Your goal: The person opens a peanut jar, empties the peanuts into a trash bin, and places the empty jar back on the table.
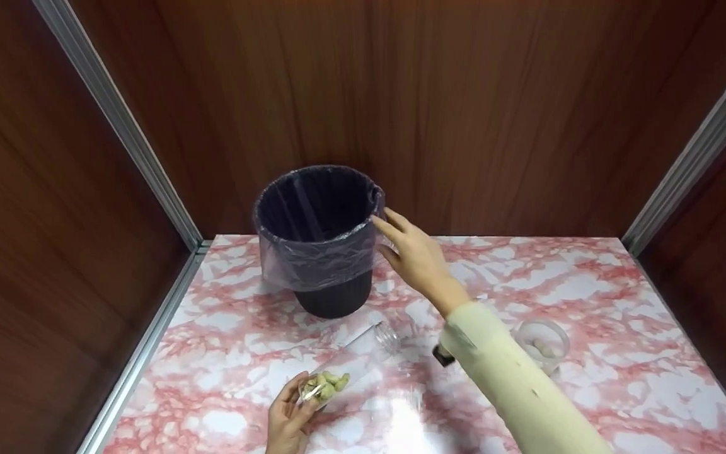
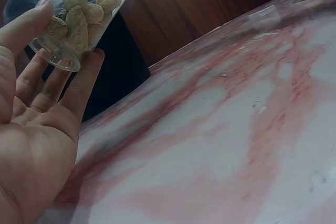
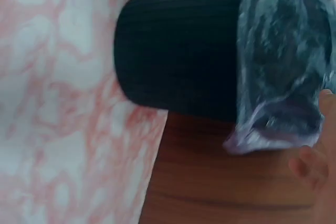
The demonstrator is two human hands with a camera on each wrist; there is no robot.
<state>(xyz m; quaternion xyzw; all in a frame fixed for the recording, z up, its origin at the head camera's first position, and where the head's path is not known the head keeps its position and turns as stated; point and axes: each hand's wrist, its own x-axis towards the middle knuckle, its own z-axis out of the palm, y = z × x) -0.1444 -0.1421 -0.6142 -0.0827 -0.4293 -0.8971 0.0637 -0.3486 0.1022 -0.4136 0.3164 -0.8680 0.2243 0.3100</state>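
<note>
My left hand (image 1: 288,416) grips the base end of a clear, tall jar (image 1: 363,356), which is tilted with its mouth toward the far right. Several peanuts in their shells (image 2: 79,22) lie at the base end inside it. A black trash bin (image 1: 334,299) stands at the back, lined with a thin purple-tinted bag (image 1: 319,265) folded over its rim. Beside the bin's right rim is my right hand (image 1: 420,255), its fingers fairly straight and spread. Fingertips are at or very near the bag; whether they touch I cannot tell.
To the right, partly behind my right forearm, a clear container (image 1: 542,343) holds several pale pieces that look like peanuts. The red-and-white marbled table (image 1: 212,378) meets a wood-grain panel (image 1: 495,126) behind, with more panels and metal rails (image 1: 142,151) at the sides.
</note>
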